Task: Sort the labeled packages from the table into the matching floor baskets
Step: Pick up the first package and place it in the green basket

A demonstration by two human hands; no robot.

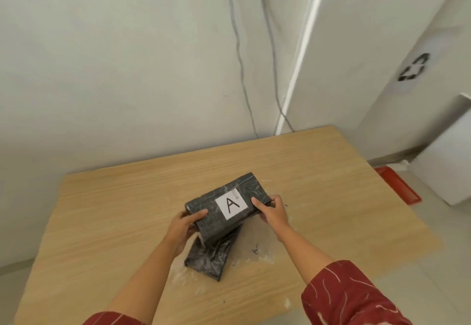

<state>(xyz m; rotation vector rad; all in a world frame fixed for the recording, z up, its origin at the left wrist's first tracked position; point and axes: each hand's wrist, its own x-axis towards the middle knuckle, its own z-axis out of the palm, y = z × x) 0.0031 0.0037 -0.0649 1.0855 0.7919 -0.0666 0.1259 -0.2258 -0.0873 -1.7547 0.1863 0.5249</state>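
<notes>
A black wrapped package (216,219) with a white label marked "A" is held just above the wooden table (127,210). My left hand (184,229) grips its near left end and my right hand (272,211) grips its right end. Under it a second black wrapped package (210,258) lies on the table, its label hidden. No floor basket is in view.
A red flat object (397,187) lies on the floor past the table's right edge, beside a white cabinet (446,166). Grey cables (242,70) hang down the wall behind the table. White tape scraps and dark specks (254,249) mark the tabletop.
</notes>
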